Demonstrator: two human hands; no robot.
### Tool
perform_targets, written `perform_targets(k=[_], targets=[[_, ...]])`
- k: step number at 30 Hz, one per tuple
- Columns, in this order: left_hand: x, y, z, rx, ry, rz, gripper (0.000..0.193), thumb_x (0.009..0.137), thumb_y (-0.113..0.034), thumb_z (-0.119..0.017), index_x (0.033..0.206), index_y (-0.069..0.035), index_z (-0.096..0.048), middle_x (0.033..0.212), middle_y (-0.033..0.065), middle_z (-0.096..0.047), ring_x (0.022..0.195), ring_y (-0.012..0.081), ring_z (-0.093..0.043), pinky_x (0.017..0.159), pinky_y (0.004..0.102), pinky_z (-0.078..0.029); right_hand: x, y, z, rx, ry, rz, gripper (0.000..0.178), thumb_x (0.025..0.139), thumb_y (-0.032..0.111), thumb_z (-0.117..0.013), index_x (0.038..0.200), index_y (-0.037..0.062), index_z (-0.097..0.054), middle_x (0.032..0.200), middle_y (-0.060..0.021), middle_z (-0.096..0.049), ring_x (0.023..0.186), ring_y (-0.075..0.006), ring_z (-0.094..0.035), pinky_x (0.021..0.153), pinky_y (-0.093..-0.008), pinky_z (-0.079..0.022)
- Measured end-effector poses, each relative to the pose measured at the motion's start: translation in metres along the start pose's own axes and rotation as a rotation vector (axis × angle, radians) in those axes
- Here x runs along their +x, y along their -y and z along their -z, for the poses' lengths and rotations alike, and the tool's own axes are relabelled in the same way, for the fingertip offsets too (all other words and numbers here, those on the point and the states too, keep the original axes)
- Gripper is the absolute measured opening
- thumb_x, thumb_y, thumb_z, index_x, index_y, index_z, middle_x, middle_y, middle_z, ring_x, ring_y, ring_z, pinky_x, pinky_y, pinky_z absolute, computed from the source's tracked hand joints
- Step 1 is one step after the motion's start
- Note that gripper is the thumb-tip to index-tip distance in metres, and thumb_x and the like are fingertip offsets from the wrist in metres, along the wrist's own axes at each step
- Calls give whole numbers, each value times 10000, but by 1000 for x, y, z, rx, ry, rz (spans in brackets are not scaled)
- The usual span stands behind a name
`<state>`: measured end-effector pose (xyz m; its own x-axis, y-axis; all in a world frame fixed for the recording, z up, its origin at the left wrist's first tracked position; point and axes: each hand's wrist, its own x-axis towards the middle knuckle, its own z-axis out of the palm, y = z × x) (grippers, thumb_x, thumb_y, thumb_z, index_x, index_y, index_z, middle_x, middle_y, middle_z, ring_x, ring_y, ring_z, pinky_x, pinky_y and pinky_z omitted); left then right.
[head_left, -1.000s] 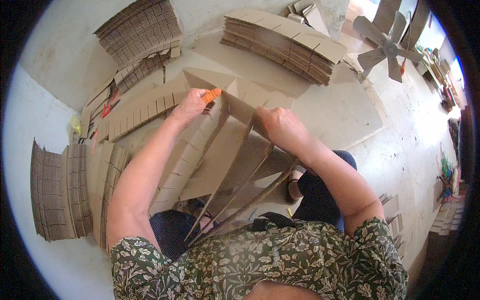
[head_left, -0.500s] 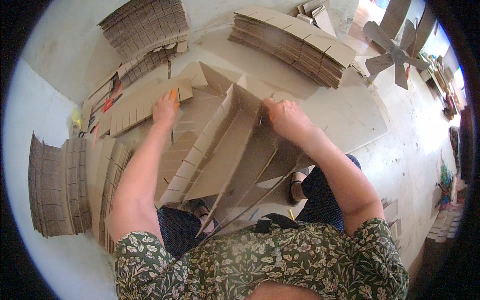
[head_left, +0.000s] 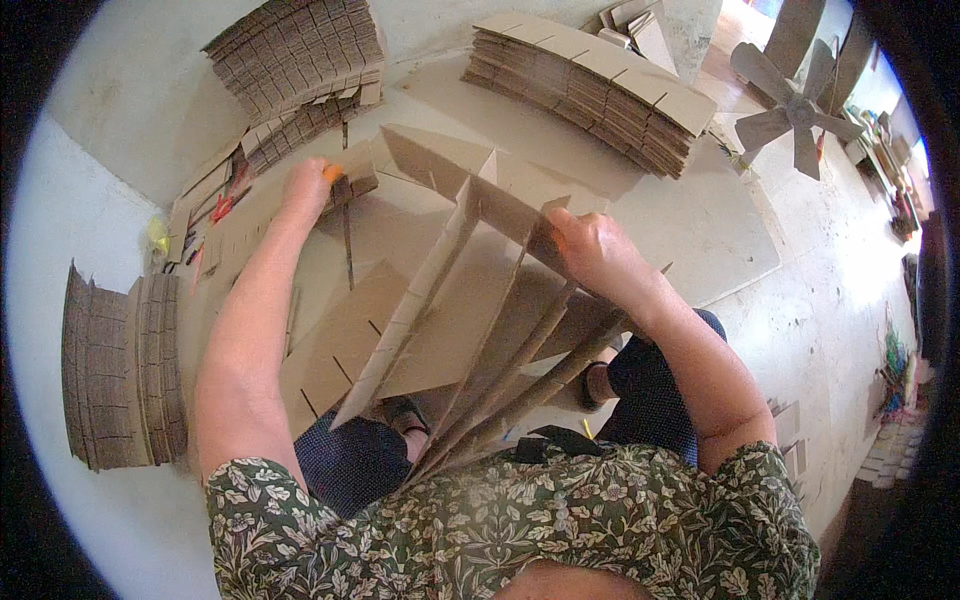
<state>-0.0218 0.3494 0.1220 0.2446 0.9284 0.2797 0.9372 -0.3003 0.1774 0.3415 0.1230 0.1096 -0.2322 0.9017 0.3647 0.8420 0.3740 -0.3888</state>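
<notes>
My right hand [head_left: 603, 250] is closed on the far right corner of a partly joined cardboard divider [head_left: 505, 210], with an orange wrap showing on a finger. Several slotted strips of the divider fan from a crosswise strip at the far side back toward my lap. At the far left, my left hand [head_left: 312, 183], also with orange on a finger, has its fingers closed at a slotted cardboard strip [head_left: 352, 172]. Its fingertips are partly hidden. Below the divider's left side lies a loose slotted cardboard sheet [head_left: 335, 350].
Cardboard stacks stand at the back left [head_left: 290, 55], the back right [head_left: 590, 90] and the left wall [head_left: 120, 370]. Red-handled scissors [head_left: 222, 208] lie beyond my left forearm. A bladed fan [head_left: 798, 110] stands at the far right.
My left hand has drawn back to the left and slightly away, and the strip there has tilted. My right hand has shifted slightly right, while the divider has swung and its strips spread differently.
</notes>
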Motion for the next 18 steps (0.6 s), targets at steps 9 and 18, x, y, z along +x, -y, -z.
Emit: perform_targets(k=[9, 18], targets=[[15, -50, 2, -592, 290, 311, 235, 884, -225, -634, 830, 4, -639, 623, 80, -596, 526, 160, -559, 454, 328, -458, -19, 5, 9, 60, -99, 47, 141, 796, 40, -547, 931, 36, -509, 651, -198, -590, 636, -389, -600, 563, -466, -480], [0, -72, -2, -853, 496, 368, 196, 857, -178, -657, 909, 4, -602, 776, 77, -611, 628, 136, -581, 522, 299, -546, -20, 15, 16, 78, -114, 21, 98, 798, 40, -515, 890, 55, -485, 637, -182, -590, 638, -389, -603, 557, -479, -475]])
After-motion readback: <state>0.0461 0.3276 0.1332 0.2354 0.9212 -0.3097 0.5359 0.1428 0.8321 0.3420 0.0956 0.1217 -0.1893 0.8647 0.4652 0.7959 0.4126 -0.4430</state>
